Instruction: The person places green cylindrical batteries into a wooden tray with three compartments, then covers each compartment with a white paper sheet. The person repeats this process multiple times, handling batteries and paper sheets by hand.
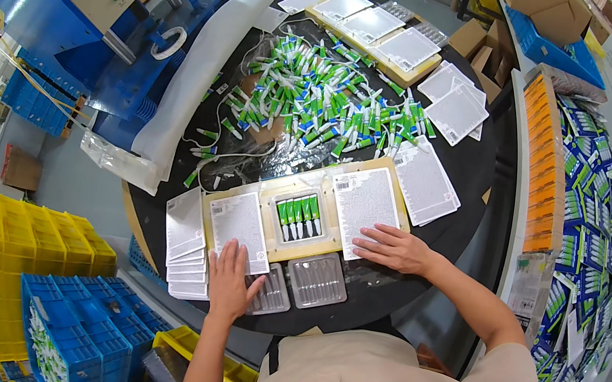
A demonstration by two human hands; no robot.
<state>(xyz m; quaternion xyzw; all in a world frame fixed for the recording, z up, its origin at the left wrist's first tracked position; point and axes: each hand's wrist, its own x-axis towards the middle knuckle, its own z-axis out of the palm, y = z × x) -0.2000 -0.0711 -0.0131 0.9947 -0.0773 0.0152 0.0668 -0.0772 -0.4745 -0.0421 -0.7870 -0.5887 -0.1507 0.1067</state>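
Note:
My left hand [231, 280] lies flat, fingers apart, on the near edge of a white printed card [239, 222] at the left end of a tan wooden jig board [271, 201]. My right hand [392, 249] presses flat on the lower edge of another white card [366, 200] at the board's right end. Between the two cards a clear blister tray [299, 217] holds several green and white tubes. Two empty clear blister trays [317, 279] lie just in front of the board, between my hands.
A big heap of green and white tubes [322, 100] covers the middle of the round black table [458, 210]. A second jig board [375, 31] lies at the far side; loose cards [456, 107] and a card stack [181, 251] lie around. Blue machine [104, 33] left, packed goods [596, 218] right, crates [23, 264] below.

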